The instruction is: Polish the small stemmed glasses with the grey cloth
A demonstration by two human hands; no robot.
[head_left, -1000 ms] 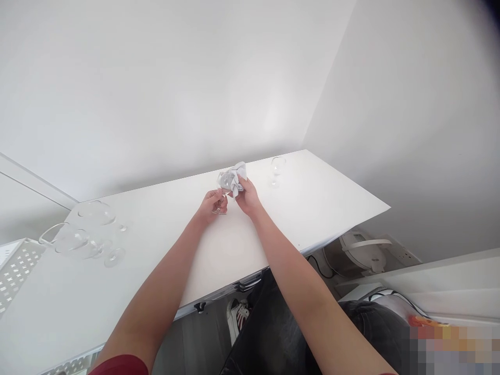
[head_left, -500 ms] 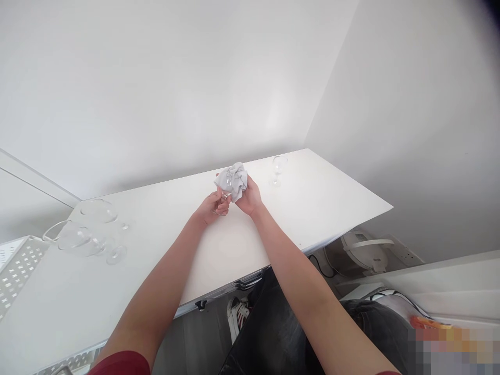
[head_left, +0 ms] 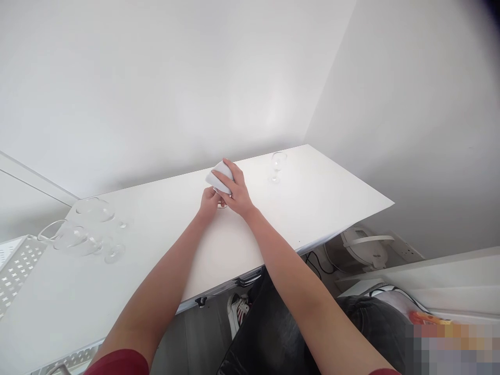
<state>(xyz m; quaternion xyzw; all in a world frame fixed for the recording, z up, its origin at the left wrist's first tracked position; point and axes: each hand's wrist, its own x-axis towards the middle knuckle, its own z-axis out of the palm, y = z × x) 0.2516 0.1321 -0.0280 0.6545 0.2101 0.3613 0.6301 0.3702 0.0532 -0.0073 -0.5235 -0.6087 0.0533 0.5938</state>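
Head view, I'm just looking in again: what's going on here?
A person is handling a glass with both hands above the white table. The left hand grips it low down, while the right hand holds a pale cloth around its upper part, hiding most of it. A second glass stands upright to the right, and more clear glasses are at the left end.

Head camera: worn high, looking forward and down
Hands (head_left: 239, 194): near, centre of view
Surface (head_left: 300, 208): seen from above
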